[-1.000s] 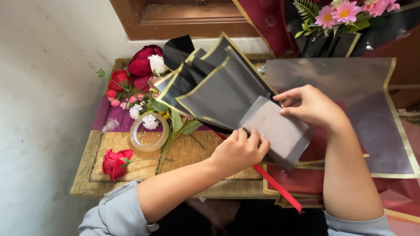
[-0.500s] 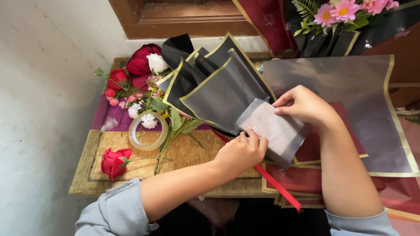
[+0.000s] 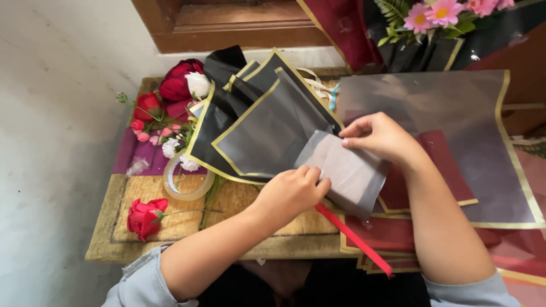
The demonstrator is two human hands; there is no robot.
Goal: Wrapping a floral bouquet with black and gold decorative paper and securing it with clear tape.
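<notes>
1. Our left hand (image 3: 293,190) has its grip clamped on the lower edge of the bouquet wrap (image 3: 273,122), thumb and fingers pinched together where the black sheets gather into a narrow grey stem end (image 3: 347,170).
2. Our right hand (image 3: 378,136) presses on the upper side of that same stem end, fingers curled over the folded paper and closed against it.
3. The bouquet wrap lies tilted on the worktop (image 3: 122,190), fanning up and to the left from our hands; it is made of layered black sheets with gold edges.
4. A red ribbon (image 3: 352,230) runs out from under the stem end, slanting down to the right past the worktop's front edge.
5. To the right, beneath our right forearm, lies a translucent grey wrapping sheet with a gold border (image 3: 455,113), over dark red sheets (image 3: 387,233).
6. Left of the wrap sits a roll of clear tape (image 3: 187,179), touching a cluster of red, white and pink artificial flowers (image 3: 170,99).
7. A single red rose (image 3: 146,216) lies near the worktop's front left corner, apart from the others.
8. At the top right stands a bouquet with pink daisies (image 3: 438,11).
</notes>
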